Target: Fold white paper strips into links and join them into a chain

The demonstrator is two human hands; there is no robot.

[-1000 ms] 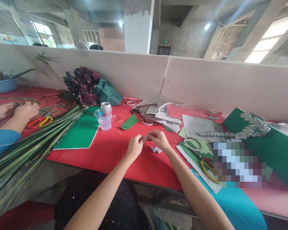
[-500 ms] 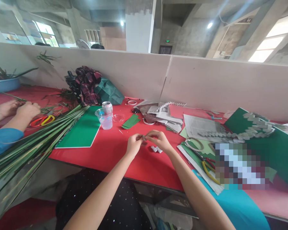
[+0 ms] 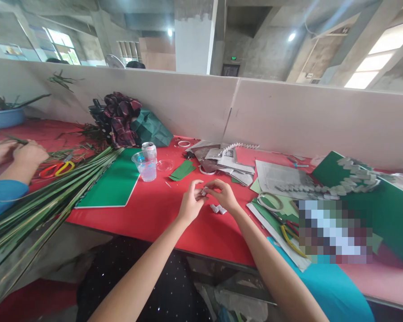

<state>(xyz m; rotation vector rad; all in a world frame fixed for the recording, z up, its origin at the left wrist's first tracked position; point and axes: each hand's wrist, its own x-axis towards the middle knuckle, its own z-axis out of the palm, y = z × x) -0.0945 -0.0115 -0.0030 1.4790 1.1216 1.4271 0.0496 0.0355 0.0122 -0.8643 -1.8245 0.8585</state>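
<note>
My left hand [image 3: 190,205] and my right hand [image 3: 224,195] meet above the red table [image 3: 154,210], both pinching one small folded grey paper piece [image 3: 203,192] between their fingertips. My left fingers are partly spread around it. Two more small folded paper pieces [image 3: 218,209] lie on the table just below my right hand. A chain of linked folded paper pieces [image 3: 336,190] curves over newspaper sheets and a green board [image 3: 394,214] at the right.
A co-worker's hands [image 3: 18,154] work on green leaf strips at the left, beside red-and-yellow scissors [image 3: 57,169]. Long green leaves [image 3: 50,197] lie across a green sheet [image 3: 112,185]. A plastic cup [image 3: 146,167], a can, tape rings, pliers [image 3: 290,237] and paper scraps lie around.
My left fingers have opened out around the paper piece and both hands have shifted slightly up. The co-worker's hands have moved a little to the left.
</note>
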